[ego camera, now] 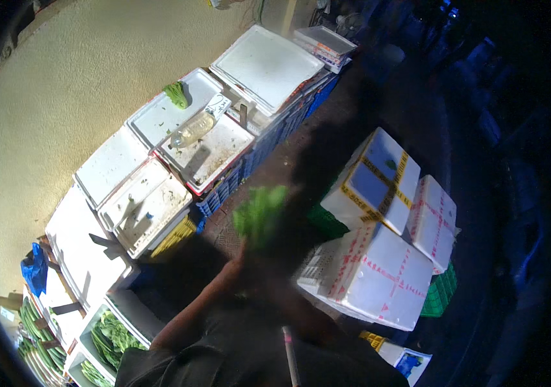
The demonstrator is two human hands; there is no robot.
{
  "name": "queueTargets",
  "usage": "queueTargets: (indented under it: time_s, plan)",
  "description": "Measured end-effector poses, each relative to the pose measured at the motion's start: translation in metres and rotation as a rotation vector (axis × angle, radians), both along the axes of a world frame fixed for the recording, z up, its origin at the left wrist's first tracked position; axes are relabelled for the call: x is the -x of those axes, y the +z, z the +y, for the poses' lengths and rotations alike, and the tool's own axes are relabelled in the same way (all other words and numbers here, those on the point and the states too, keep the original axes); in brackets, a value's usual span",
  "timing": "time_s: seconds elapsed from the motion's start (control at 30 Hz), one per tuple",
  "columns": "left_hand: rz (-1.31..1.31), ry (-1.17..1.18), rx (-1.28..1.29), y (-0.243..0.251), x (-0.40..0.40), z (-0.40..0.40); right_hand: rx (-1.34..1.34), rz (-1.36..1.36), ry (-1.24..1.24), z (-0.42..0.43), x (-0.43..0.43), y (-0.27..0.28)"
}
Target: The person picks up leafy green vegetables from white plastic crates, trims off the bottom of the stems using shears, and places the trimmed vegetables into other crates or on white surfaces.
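Before my body, a bunch of leafy green vegetable [259, 213] is held up, blurred and partly in shadow. My left hand [242, 250] is at its lower stems and appears closed on them. The right arm runs into deep shadow, and the right hand cannot be made out. Left of the bunch stands a row of white foam trays; one holds a small green leafy head [176, 95]. A clear plastic bottle with liquid [192, 130] lies on a dirty tray beside a card bearing writing [218, 105].
Taped foam boxes [391, 280] stand on green crates at the right. A foam box of leafy greens [115, 334] and long green vegetables [38, 324] are at the lower left. A blue plastic bag [35, 268] hangs near the wall. Blue crates [217, 193] support the trays.
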State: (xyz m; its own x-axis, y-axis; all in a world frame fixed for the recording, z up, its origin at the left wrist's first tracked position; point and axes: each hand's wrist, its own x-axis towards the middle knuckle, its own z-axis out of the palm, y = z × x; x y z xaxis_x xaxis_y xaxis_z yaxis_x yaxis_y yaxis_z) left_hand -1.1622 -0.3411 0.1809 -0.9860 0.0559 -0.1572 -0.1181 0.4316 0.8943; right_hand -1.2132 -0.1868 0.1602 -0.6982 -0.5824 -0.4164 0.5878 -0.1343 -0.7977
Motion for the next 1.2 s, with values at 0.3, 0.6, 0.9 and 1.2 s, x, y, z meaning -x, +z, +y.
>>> queueTargets:
  time_s: [0.3, 0.6, 0.9, 1.2]
  plan:
    - [0.036, -0.155, -0.05, 0.023, 0.152, 0.012, 0.172, -0.187, -0.213, 0.028, 0.143, -0.051]
    - [0.327, -0.097, -0.009, -0.017, 0.318, -0.001, 0.253, -0.19, -0.251, 0.054, 0.34, -0.072]
    - [-0.186, 0.492, -0.744, -0.119, 0.507, -0.109, 0.24, -0.178, -0.527, 0.083, 0.487, -0.081]
    - [-0.498, 1.022, -0.407, -0.229, 0.656, -0.165, 0.042, -0.172, -0.61, 0.052, 0.604, 0.015]
